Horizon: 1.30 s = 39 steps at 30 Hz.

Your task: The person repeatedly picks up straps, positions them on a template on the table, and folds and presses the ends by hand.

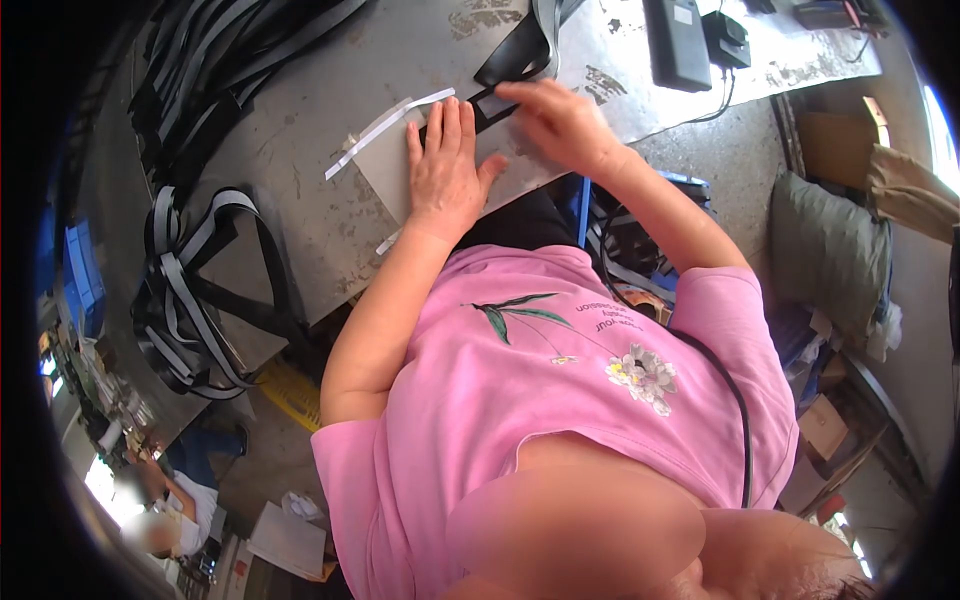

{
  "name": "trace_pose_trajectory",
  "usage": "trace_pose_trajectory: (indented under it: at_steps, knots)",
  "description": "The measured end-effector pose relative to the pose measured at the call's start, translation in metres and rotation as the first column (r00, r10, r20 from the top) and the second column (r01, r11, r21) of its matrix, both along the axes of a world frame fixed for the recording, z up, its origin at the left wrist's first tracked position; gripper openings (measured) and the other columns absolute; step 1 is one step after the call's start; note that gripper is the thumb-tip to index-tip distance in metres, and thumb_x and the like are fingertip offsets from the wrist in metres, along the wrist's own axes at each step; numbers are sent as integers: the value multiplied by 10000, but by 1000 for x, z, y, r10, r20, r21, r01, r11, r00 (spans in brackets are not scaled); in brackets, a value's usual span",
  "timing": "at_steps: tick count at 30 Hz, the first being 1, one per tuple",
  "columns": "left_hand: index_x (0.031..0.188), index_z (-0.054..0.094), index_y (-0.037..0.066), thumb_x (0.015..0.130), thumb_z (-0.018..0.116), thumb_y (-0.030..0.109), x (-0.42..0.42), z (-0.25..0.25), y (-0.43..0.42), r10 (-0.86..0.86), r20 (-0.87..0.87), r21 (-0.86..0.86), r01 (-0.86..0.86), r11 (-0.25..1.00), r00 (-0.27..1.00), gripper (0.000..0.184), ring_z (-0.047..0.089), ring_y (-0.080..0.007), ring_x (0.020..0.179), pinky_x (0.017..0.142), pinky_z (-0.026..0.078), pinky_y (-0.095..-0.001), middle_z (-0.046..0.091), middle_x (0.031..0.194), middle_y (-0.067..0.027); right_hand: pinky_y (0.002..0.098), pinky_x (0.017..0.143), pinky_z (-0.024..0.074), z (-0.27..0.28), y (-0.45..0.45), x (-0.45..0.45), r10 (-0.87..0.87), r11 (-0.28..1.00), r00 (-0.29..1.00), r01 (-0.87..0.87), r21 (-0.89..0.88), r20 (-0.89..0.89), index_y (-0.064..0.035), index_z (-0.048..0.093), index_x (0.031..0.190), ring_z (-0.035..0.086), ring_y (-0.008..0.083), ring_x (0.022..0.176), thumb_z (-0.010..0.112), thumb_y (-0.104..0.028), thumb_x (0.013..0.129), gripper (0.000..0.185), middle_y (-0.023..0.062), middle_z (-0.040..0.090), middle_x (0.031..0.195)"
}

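Near twelve o'clock on the tabletop [315, 225], lays left hand [446, 172] open and flat on a black strap [491, 120], with right hand [566, 124] toward one o'clock, too blurred to tell its grip.

Left fingers [451, 124] — black strap [484, 121] beneath

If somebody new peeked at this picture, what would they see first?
Probably the bright pink shirt filling the middle and bottom, with a big pale flower on its front. Just above it, the left hand lies flat over a dark strip on the metal table, beside the blurry right hand. Next might come the heap of black straps at the top left.
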<state>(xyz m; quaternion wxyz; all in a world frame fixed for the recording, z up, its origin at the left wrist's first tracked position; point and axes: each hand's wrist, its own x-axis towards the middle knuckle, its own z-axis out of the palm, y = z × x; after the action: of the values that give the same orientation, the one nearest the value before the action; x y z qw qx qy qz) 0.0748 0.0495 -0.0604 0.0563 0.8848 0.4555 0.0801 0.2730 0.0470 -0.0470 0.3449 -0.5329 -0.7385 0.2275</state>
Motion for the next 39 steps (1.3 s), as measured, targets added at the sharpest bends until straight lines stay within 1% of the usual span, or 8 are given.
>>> trace_pose_trajectory:
  at_steps: [4, 11, 14, 18, 21, 25, 28, 39]
  knots:
    - [1415, 253, 2, 892, 409, 532, -2, -8, -5, 30, 12, -51, -29, 998, 999, 761, 167, -307, 1389, 1113, 111, -506, 207, 1487, -176, 263, 508, 485, -1, 34, 46, -561, 822, 794, 501, -271, -233, -55, 596, 1089, 608, 127, 574, 564, -155, 862, 250, 83, 651, 714]
    - [1375, 364, 65, 895, 469, 438, -12, -14, -8, -7, 51, 95, 2, 995, 999, 617, 310, -317, 1312, 1088, 168, -512, 365, 1389, -192, 289, 462, 522, -22, 60, 61, -576, 641, 805, 336, -690, -143, 1, 618, 1017, 641, 175, 574, 564, -197, 844, 268, 102, 657, 795]
    - [1283, 470, 55, 812, 633, 303, -12, -7, -6, -28, 123, 205, 2, 979, 992, 557, 477, -264, 1114, 999, 300, -478, 541, 1154, -123, 296, 469, 533, -24, 52, 51, -517, 683, 844, 307, -662, -141, 22, 617, 973, 645, 184, 569, 558, -173, 841, 243, 114, 653, 775]
    - [1028, 588, 40, 751, 697, 238, -5, 9, 4, 176, 105, -72, -169, 983, 979, 357, 531, -279, 996, 853, 410, -424, 547, 1012, -123, 296, 464, 530, -33, 54, 44, -436, 657, 899, 296, -693, -29, 2, 609, 933, 624, 167, 544, 585, -229, 865, 242, 81, 626, 730]
    - [910, 620, 55, 783, 657, 177, -22, 12, 14, 207, 378, -308, -89, 947, 902, 180, 582, -368, 909, 772, 486, -430, 549, 983, -171, 297, 463, 532, -34, 57, 39, -423, 619, 905, 321, -716, 41, 14, 598, 877, 619, 175, 536, 589, -354, 868, 369, 86, 607, 718]
    - [928, 589, 61, 821, 605, 174, -85, 59, 30, 161, 350, -174, -105, 979, 923, 156, 611, -361, 805, 706, 495, -442, 620, 866, -161, 365, 541, 515, -3, 53, 9, -246, 666, 866, 478, -573, 435, 19, 603, 622, 642, 227, 562, 490, -649, 811, 704, 127, 601, 551]
    - [948, 559, 84, 841, 573, 151, -153, 93, 40, 56, 277, 67, -77, 995, 959, 127, 615, -354, 771, 644, 498, -437, 628, 837, -138, 410, 796, 495, -8, 48, -18, -282, 796, 724, 542, -267, 629, 63, 585, 916, 637, 366, 899, 584, -590, 777, 668, 258, 649, 913]
    - [927, 580, 73, 842, 559, 138, -366, 148, 78, 290, -138, 226, -255, 940, 947, 109, 565, -264, 934, 829, 411, -396, 597, 895, -78, 416, 822, 430, -3, 12, -44, -129, 967, 809, 230, -106, 574, -37, 589, 972, 536, 316, 985, 730, -335, 715, 418, 142, 557, 1002]
